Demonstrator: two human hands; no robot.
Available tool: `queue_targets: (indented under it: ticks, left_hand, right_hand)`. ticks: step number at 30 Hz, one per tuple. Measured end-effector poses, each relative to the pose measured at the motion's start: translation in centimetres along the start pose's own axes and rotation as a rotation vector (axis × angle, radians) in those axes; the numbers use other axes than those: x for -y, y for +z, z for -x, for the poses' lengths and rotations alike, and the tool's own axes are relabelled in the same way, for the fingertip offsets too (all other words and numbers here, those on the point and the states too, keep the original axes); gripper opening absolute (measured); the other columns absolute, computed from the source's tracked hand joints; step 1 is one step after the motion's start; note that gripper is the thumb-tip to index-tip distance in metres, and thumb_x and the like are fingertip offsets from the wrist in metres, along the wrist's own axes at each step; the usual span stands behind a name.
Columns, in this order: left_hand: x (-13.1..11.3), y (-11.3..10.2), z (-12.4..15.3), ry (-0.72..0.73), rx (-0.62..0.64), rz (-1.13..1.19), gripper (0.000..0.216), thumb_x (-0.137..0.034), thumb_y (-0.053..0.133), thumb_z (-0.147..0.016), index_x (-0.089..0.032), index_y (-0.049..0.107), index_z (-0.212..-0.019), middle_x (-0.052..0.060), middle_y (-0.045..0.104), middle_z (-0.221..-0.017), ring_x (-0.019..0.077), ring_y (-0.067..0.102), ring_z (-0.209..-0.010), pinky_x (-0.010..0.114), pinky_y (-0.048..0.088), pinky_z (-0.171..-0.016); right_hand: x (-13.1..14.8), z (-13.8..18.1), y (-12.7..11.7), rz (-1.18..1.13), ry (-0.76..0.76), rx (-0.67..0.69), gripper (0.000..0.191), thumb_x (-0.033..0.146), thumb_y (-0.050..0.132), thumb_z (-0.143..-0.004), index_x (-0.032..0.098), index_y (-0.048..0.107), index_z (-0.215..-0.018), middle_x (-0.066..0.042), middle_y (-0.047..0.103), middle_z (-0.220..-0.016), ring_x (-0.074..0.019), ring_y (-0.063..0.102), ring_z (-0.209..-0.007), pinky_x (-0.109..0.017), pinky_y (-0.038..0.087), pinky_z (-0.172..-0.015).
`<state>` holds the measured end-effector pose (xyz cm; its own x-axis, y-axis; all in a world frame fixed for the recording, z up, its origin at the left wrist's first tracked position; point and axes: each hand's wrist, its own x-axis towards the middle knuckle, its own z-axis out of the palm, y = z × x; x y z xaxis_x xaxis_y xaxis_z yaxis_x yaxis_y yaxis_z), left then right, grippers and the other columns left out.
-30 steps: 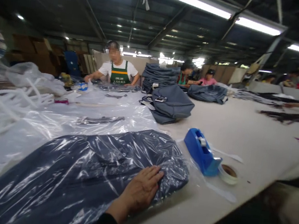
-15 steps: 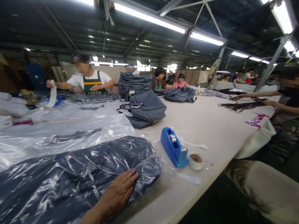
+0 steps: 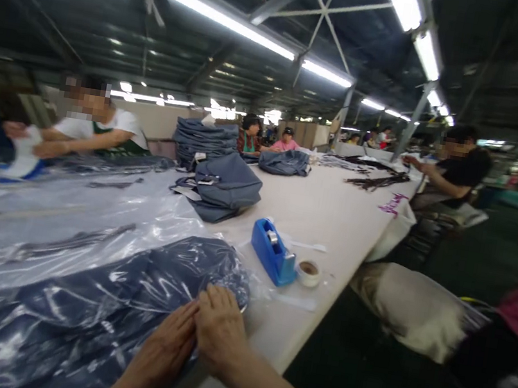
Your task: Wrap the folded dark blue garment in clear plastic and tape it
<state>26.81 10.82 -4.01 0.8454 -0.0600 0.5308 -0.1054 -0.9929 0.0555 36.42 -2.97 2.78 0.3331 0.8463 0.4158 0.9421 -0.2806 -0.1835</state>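
A: What step am I looking at?

B: From my feed, bagging. Left hand (image 3: 162, 348) lies flat, fingers extended and together, pressing on the bagged navy garment (image 3: 90, 311). Not gripping anything. Right hand (image 3: 219, 327) sits just beside it, thumbs nearly touching, fingers curled down over the bag's end. I can't tell whether they pinch the film or just press it.

A: Where's the garment relative to the fingers?

B: Directly under both palms and running off to the left of the fingertips. Its rounded end sits just past the right fingertips, near the table (image 3: 334, 212) edge.

A: Next move?

B: My guess: the open film end needs folding and sealing. That calls for one hand holding the fold down while the other reaches right of the fingers to the blue tape dispenser (image 3: 272, 259). A loose tape roll (image 3: 309, 273) touches its far side.

A: Materials?

B: The film is thin, glossy, crinkled and slippery-looking. The fabric under it is soft, dark and bulky. Clear plastic sheeting (image 3: 67, 204) lies beyond the fingertips, to the left. The dispenser is hard moulded plastic, wedge-shaped. Folded grey-blue bags (image 3: 224, 185) lie well beyond it, soft and slumped.
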Motion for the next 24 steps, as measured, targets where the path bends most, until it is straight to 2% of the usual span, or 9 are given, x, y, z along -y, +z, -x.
queue_targets:
  ticks: [3, 8, 12, 15, 16, 19, 20, 22, 24]
  left_hand:
    - [0.4, -0.4, -0.3, 0.078, -0.064, -0.045, 0.058, -0.023, 0.038, -0.095, -0.029, 0.018, -0.149, 0.006, 0.054, -0.135, 0.0195, 0.053, -0.121, 0.035, 0.048, -0.098]
    - [0.1, -1.2, -0.7, 0.144, -0.106, -0.094, 0.060, -0.023, 0.031, -0.096, -0.029, 0.007, -0.150, 0.005, 0.056, -0.133, 0.0200, 0.056, -0.118, 0.035, 0.052, -0.093]
    - [0.2, -0.7, -0.4, 0.129, -0.078, -0.073, 0.061, -0.020, 0.035, -0.094, -0.029, 0.013, -0.150, 0.004, 0.053, -0.136, 0.0195, 0.053, -0.121, 0.033, 0.051, -0.097]
    - [-0.7, -1.1, -0.3, 0.042, 0.035, -0.054, 0.049, -0.020, 0.036, -0.094, -0.024, 0.034, -0.143, 0.007, 0.054, -0.135, 0.0209, 0.052, -0.124, 0.037, 0.050, -0.099]
    - [-1.2, -1.4, -0.3, -0.008, 0.076, -0.039, 0.045, -0.022, 0.036, -0.095, -0.019, 0.042, -0.139, 0.010, 0.053, -0.135, 0.0223, 0.051, -0.124, 0.040, 0.050, -0.099]
    - [-2.4, -1.7, -0.9, -0.158, 0.235, 0.037, 0.043, -0.021, 0.037, -0.094, -0.014, 0.043, -0.137, 0.013, 0.046, -0.141, 0.0235, 0.042, -0.132, 0.046, 0.041, -0.108]
    - [-2.6, -1.6, -1.1, -0.180, 0.259, 0.071, 0.043, -0.021, 0.038, -0.094, -0.013, 0.043, -0.136, 0.013, 0.043, -0.143, 0.0233, 0.039, -0.134, 0.045, 0.038, -0.110]
    - [-2.6, -1.2, -1.4, -0.237, 0.252, 0.131, 0.046, -0.023, 0.037, -0.093, -0.009, 0.040, -0.137, 0.015, 0.043, -0.143, 0.0240, 0.035, -0.136, 0.046, 0.034, -0.113]
    - [-2.6, -0.8, -1.4, -0.279, 0.209, 0.209, 0.052, -0.027, 0.038, -0.092, -0.008, 0.034, -0.140, 0.016, 0.043, -0.143, 0.0250, 0.036, -0.135, 0.046, 0.034, -0.113]
  right_hand:
    - [-0.4, 0.1, 2.7, 0.058, 0.073, 0.058, 0.045, 0.024, 0.035, -0.096, -0.002, 0.048, -0.130, -0.024, 0.044, -0.138, -0.0329, 0.039, -0.130, -0.050, 0.033, -0.111]
    - [0.0, 0.1, 2.5, 0.119, 0.094, 0.031, 0.049, 0.032, 0.030, -0.099, 0.000, 0.045, -0.133, -0.023, 0.039, -0.141, -0.0345, 0.033, -0.134, -0.051, 0.029, -0.112]
    - [-0.6, -0.8, 2.7, 0.256, 0.122, 0.016, 0.058, 0.046, 0.039, -0.096, 0.000, 0.051, -0.129, -0.023, 0.049, -0.133, -0.0331, 0.045, -0.126, -0.049, 0.037, -0.108]
    - [-1.2, -0.5, 3.2, 0.293, 0.064, -0.014, 0.053, 0.041, 0.041, -0.095, -0.001, 0.056, -0.123, -0.024, 0.054, -0.126, -0.0325, 0.051, -0.120, -0.046, 0.043, -0.103]
    - [-1.3, -0.3, 3.3, 0.276, 0.041, -0.044, 0.050, 0.037, 0.041, -0.096, -0.002, 0.058, -0.121, -0.024, 0.055, -0.125, -0.0339, 0.052, -0.119, -0.047, 0.043, -0.102]
    - [-1.9, -0.1, 3.7, 0.209, -0.037, -0.178, 0.045, 0.030, 0.037, -0.095, -0.002, 0.064, -0.112, -0.028, 0.058, -0.117, -0.0395, 0.055, -0.112, -0.057, 0.043, -0.096]
    - [-2.1, -0.1, 3.9, 0.239, -0.070, -0.299, 0.046, 0.030, 0.032, -0.097, 0.002, 0.066, -0.110, -0.026, 0.058, -0.119, -0.0383, 0.056, -0.113, -0.057, 0.042, -0.095]
    - [-2.4, -0.4, 4.2, 0.258, -0.137, -0.460, 0.046, 0.025, 0.026, -0.097, 0.007, 0.067, -0.109, -0.021, 0.057, -0.125, -0.0337, 0.052, -0.119, -0.054, 0.035, -0.103]
    - [-2.8, -0.4, 4.6, 0.313, -0.319, -0.532, 0.044, 0.019, 0.027, -0.095, 0.010, 0.068, -0.106, -0.016, 0.062, -0.119, -0.0282, 0.056, -0.113, -0.046, 0.034, -0.102]
